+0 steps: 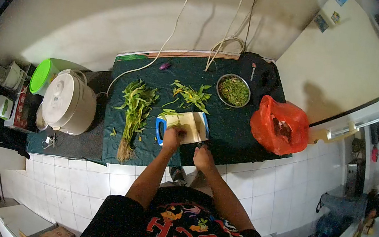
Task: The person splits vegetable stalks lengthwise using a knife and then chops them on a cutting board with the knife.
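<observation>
A white cutting board [191, 119] with blue ends lies near the table's front edge. My left hand [173, 136] is over its left half, fingers curled down; what they hold is too small to make out. Green stems [169, 113] lie on the board just beyond those fingers. My right hand [203, 158] is closed around the dark handle of a knife [200, 144] at the board's front right corner. The blade reaches over the board and is hard to make out. Loose leafy greens [192, 95] lie behind the board, and a long bunch of rooted greens [135, 115] is to its left.
A metal bowl of chopped greens [234, 90] stands back right, beside a red plastic bag [280, 126] and a black bag [258, 74]. A purple vegetable [165, 66] lies near the wall. At left stand a white rice cooker [69, 101] and a green-lidded container [41, 76]. Cables hang behind.
</observation>
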Demonstrator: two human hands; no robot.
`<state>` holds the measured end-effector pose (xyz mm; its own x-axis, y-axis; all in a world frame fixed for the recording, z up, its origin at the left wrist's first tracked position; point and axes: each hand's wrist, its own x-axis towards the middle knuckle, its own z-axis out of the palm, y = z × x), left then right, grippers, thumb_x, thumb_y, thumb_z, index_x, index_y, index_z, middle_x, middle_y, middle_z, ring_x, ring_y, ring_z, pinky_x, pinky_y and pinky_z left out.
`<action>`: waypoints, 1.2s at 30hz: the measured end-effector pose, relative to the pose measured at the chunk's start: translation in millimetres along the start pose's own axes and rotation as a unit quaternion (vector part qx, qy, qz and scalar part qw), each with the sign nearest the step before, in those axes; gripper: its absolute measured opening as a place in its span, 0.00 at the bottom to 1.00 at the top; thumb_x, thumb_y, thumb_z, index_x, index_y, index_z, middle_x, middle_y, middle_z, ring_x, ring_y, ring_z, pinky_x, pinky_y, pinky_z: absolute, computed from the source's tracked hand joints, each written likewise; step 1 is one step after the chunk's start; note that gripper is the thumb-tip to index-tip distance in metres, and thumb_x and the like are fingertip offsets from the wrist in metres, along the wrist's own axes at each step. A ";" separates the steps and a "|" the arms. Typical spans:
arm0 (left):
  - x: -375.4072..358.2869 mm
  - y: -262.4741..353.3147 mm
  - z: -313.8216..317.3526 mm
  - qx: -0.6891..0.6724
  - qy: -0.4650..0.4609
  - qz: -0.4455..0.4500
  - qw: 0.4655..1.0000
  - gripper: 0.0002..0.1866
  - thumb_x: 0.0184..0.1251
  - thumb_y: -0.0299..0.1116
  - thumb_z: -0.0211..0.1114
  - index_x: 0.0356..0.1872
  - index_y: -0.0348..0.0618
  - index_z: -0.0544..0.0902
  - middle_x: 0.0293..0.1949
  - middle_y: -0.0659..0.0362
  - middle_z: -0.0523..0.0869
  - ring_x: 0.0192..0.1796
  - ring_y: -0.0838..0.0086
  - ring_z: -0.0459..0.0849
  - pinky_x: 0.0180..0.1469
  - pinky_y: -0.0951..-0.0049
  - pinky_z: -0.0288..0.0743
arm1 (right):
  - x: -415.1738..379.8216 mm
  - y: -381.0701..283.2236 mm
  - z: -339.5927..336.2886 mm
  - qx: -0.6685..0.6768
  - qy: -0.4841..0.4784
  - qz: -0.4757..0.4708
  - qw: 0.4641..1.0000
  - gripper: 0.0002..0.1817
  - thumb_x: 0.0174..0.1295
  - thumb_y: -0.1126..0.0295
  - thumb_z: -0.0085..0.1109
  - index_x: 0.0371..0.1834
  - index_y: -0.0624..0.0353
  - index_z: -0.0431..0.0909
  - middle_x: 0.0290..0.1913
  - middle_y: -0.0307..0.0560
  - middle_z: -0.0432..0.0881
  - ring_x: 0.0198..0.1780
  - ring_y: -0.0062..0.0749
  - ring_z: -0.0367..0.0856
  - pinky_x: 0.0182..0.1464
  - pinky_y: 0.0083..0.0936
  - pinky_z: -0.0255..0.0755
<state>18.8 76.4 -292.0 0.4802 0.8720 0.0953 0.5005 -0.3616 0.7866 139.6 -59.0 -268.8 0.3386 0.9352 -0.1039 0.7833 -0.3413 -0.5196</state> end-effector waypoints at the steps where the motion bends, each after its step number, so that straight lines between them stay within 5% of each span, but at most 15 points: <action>1: 0.8 1.1 -0.1 0.003 -0.003 -0.023 1.000 0.11 0.48 0.31 0.71 0.35 0.41 0.88 0.33 0.52 0.88 0.37 0.60 0.87 0.43 0.65 0.79 | 0.1 3.1 3.7 -0.002 0.001 0.002 1.000 0.21 0.69 0.62 0.45 0.44 0.78 0.65 0.26 0.69 0.79 0.29 0.64 0.81 0.33 0.49 0.76; 7: 8.6 -6.5 9.3 0.010 -0.019 -0.090 0.996 0.10 0.46 0.31 0.72 0.32 0.43 0.88 0.30 0.52 0.88 0.34 0.60 0.87 0.41 0.65 0.80 | -24.2 6.9 17.6 0.061 -0.009 0.069 0.996 0.20 0.68 0.62 0.46 0.42 0.76 0.67 0.25 0.67 0.79 0.29 0.63 0.80 0.33 0.48 0.76; 10: 12.3 -21.9 15.7 0.032 -0.034 -0.090 0.995 0.10 0.47 0.34 0.72 0.33 0.44 0.88 0.31 0.52 0.88 0.35 0.59 0.87 0.40 0.64 0.80 | -4.9 -1.9 5.1 -0.036 -0.008 -0.045 0.998 0.20 0.69 0.62 0.44 0.44 0.75 0.66 0.30 0.70 0.79 0.34 0.64 0.81 0.37 0.49 0.76; 12: 13.7 -22.8 14.7 0.041 -0.049 -0.092 0.994 0.12 0.49 0.37 0.70 0.35 0.46 0.88 0.34 0.52 0.88 0.37 0.58 0.87 0.41 0.62 0.79 | 5.6 -14.5 -5.3 0.019 -0.053 0.067 0.996 0.20 0.69 0.61 0.44 0.45 0.74 0.66 0.33 0.72 0.79 0.37 0.64 0.81 0.41 0.51 0.75; 18: 12.3 -12.8 11.8 0.037 -0.014 -0.081 0.996 0.09 0.43 0.30 0.75 0.29 0.44 0.89 0.28 0.54 0.88 0.31 0.64 0.87 0.37 0.67 0.80 | -15.6 -19.8 6.5 0.056 -0.057 0.155 0.985 0.19 0.70 0.61 0.43 0.46 0.72 0.66 0.37 0.72 0.79 0.41 0.65 0.80 0.45 0.51 0.75; 21: 13.1 -12.2 7.3 0.032 -0.030 -0.114 0.992 0.10 0.42 0.30 0.76 0.29 0.43 0.88 0.28 0.54 0.88 0.31 0.64 0.87 0.37 0.67 0.80 | -0.2 -20.3 -9.7 0.007 -0.092 0.045 0.995 0.20 0.70 0.60 0.43 0.46 0.72 0.65 0.37 0.71 0.79 0.41 0.67 0.80 0.45 0.51 0.74; 25: 14.3 -14.5 3.1 0.007 -0.073 -0.127 0.989 0.11 0.48 0.38 0.71 0.32 0.46 0.88 0.32 0.52 0.88 0.34 0.58 0.87 0.40 0.62 0.79 | 8.6 -33.6 -14.0 0.029 -0.101 0.058 0.993 0.20 0.70 0.61 0.43 0.47 0.73 0.64 0.37 0.70 0.80 0.40 0.67 0.80 0.45 0.51 0.74; 27: 14.4 -13.1 2.7 0.000 -0.078 -0.124 0.989 0.11 0.48 0.39 0.70 0.32 0.46 0.88 0.32 0.51 0.88 0.35 0.57 0.87 0.40 0.62 0.79 | -7.1 -36.6 1.2 0.023 -0.067 0.163 0.984 0.19 0.70 0.62 0.44 0.46 0.74 0.64 0.35 0.71 0.79 0.39 0.66 0.80 0.42 0.51 0.75; 30: 19.2 -8.3 4.8 0.044 -0.033 -0.110 0.992 0.09 0.43 0.33 0.74 0.27 0.43 0.88 0.27 0.52 0.87 0.30 0.61 0.87 0.36 0.65 0.79 | -18.7 -12.3 32.0 0.017 0.025 0.058 0.998 0.18 0.69 0.63 0.45 0.45 0.74 0.64 0.32 0.71 0.79 0.36 0.65 0.81 0.39 0.51 0.76; 33: 23.4 -20.4 10.8 0.074 -0.017 -0.094 0.993 0.09 0.43 0.35 0.74 0.26 0.43 0.88 0.26 0.51 0.87 0.29 0.60 0.86 0.35 0.65 0.79 | 1.9 -15.4 22.4 0.018 -0.013 0.037 0.999 0.19 0.70 0.62 0.45 0.45 0.73 0.64 0.30 0.70 0.79 0.34 0.63 0.82 0.36 0.49 0.77; 36: 26.9 -32.8 11.0 0.132 -0.062 -0.066 0.987 0.10 0.42 0.35 0.75 0.26 0.43 0.87 0.25 0.51 0.86 0.29 0.59 0.86 0.35 0.65 0.80 | -3.2 -25.8 16.7 0.024 -0.041 0.126 0.991 0.19 0.70 0.62 0.45 0.44 0.73 0.64 0.30 0.70 0.79 0.33 0.63 0.82 0.34 0.47 0.77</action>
<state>23.3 108.1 -321.9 0.4739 0.8764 -0.0859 0.7275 -0.3346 0.5990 109.7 -51.6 -269.2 0.4753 0.8261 -0.3027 0.6524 -0.5617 -0.5087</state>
